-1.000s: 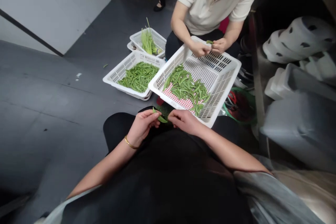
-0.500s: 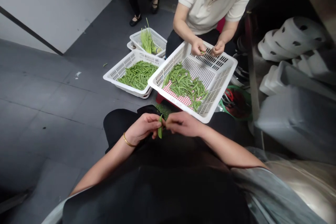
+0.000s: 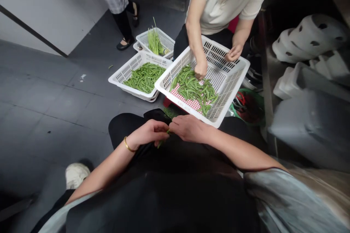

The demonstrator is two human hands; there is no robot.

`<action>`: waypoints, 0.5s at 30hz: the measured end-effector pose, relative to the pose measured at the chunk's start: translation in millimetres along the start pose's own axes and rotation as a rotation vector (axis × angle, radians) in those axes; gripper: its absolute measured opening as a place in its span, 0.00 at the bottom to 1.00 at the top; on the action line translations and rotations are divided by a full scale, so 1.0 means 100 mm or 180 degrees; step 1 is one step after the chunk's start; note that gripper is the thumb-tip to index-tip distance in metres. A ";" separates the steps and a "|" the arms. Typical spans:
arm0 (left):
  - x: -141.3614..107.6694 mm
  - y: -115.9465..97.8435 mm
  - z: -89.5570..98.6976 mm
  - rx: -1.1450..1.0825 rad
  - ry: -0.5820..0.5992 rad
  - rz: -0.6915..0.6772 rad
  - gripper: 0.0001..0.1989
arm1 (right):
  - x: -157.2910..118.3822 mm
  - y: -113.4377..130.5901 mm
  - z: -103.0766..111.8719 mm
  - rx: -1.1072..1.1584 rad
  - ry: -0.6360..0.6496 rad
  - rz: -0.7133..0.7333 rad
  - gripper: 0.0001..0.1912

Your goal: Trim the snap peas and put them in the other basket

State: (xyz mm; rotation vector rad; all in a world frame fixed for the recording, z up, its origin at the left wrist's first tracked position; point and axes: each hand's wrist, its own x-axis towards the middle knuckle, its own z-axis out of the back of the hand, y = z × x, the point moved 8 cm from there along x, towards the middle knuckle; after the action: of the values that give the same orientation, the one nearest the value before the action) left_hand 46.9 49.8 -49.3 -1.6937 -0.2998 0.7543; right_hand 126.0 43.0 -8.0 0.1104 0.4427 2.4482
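Note:
My left hand, with a gold bangle at its wrist, is closed around a green pea pod, mostly hidden behind the fingers. Right against it, my right hand pinches at the pod's upper end, its fingertips partly hidden. Just beyond my hands a large white slotted basket rests tilted, with a loose heap of pea pods on its bottom. A second white basket to its left is spread with more pods.
Opposite me a co-worker's hand reaches into the large basket. Behind, a smaller basket holds long green stalks. Another person's shoe is on the floor. At right are grey bins and a green-rimmed container.
The pod in my left hand has tilted and slipped lower behind the fingers. My right hand has closed in on it. The co-worker's hand has dropped into the basket; the standing person has moved left.

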 end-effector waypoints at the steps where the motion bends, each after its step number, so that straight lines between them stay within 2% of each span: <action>1: -0.01 -0.09 0.01 0.0587 -0.0120 -0.0224 0.09 | 0.02 -0.02 -0.01 0.0208 -0.0070 -0.0053 0.10; 3: -0.04 -0.26 -0.02 0.1549 -0.0390 -0.0721 0.08 | 0.04 -0.11 -0.03 0.1011 -0.0266 -0.0258 0.12; 5: -0.08 -0.35 -0.04 0.1926 -0.0662 -0.1072 0.09 | 0.02 -0.23 -0.12 0.2224 -0.0416 -0.0565 0.14; 7: -0.13 -0.37 0.04 0.1698 -0.1095 -0.1174 0.09 | -0.04 -0.36 -0.26 0.3400 -0.0585 -0.0970 0.15; 9: -0.20 -0.33 0.27 0.0934 -0.1762 -0.1110 0.10 | -0.16 -0.49 -0.34 0.4037 -0.0897 -0.1368 0.16; 11: -0.31 -0.23 0.56 -0.0111 -0.2431 -0.1053 0.12 | -0.28 -0.60 -0.30 0.3912 -0.1013 -0.1555 0.16; 12: -0.35 -0.18 0.69 -0.0615 -0.2657 -0.1056 0.12 | -0.32 -0.64 -0.25 0.3646 -0.0805 -0.1508 0.16; 13: -0.37 -0.14 0.79 -0.1057 -0.2759 -0.1059 0.11 | -0.35 -0.67 -0.22 0.3332 -0.0411 -0.1398 0.15; 15: -0.31 -0.08 0.90 -0.1734 -0.2614 -0.1010 0.08 | -0.41 -0.84 -0.21 0.2702 0.0465 -0.1254 0.11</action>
State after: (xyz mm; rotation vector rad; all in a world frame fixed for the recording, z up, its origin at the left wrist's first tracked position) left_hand -31.4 103.7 -40.0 -1.6787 -1.4136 1.1661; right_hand 203.4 74.1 -55.4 0.1761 1.3983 1.7507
